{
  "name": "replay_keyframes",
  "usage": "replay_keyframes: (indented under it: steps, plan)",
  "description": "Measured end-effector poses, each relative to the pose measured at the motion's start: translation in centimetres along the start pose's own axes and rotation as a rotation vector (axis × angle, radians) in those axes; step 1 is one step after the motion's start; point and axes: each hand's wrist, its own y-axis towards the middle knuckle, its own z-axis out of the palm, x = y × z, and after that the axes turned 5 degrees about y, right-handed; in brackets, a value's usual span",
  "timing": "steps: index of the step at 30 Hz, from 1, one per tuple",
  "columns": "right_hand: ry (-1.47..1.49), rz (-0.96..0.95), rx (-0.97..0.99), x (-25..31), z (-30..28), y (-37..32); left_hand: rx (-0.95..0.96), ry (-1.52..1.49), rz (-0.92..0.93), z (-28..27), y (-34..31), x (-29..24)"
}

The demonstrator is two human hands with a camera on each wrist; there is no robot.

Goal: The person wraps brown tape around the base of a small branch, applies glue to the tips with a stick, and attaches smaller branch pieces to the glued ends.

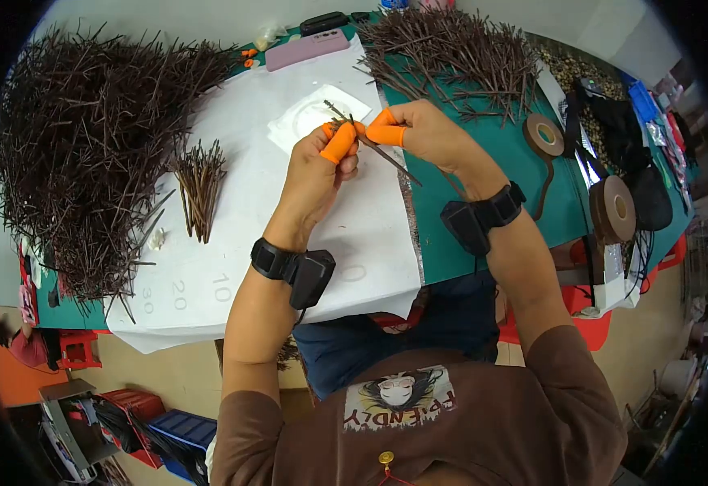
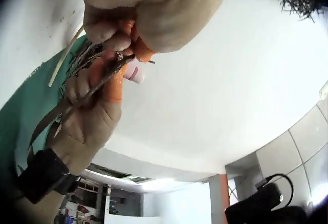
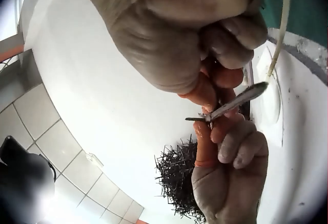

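Note:
In the head view my left hand pinches a thin brown artificial twig between thumb and forefinger, its forked tip pointing away and its stem slanting down to the right. My right hand meets it there, thumb and forefinger pinching a brown tape strip right at the stem. The strip trails back past the right wrist. Orange finger covers sit on the thumb and forefinger of both hands. From the right wrist view, the twig's stem crosses just below the right fingertips, while curled fingers partly hide the join.
A big heap of dark twigs covers the left side, with a small bundle beside it. Another twig pile lies at the back right. Two tape rolls are on the right. A white dish and a pink phone lie beyond the hands.

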Motion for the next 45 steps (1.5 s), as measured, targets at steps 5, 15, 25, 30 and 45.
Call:
replay_keyframes:
  steps: [5, 15, 25, 30, 45]
  plan:
    - [0.257, 0.176, 0.085, 0.9, 0.4, -0.7, 0.068, -0.087, 0.004, -0.2, 0.0, -0.4]
    - [-0.231, -0.202, -0.186, 0.2, 2.1, -0.7, -0.272, -0.15, -0.05, 1.1, 0.5, 0.3]
    - [0.099, 0.072, 0.028, 0.7, 0.7, -0.6, -0.249, 0.066, -0.088, 0.2, 0.4, 0.2]
    - [0.103, 0.064, 0.033, 0.3, 0.7, -0.4, -0.115, 0.028, -0.096, -0.5, 0.4, 0.3]
    - [-0.323, -0.281, -0.24, -0.7, 2.7, -0.7, -0.341, 0.108, 0.006, 0.4, 0.8, 0.7]
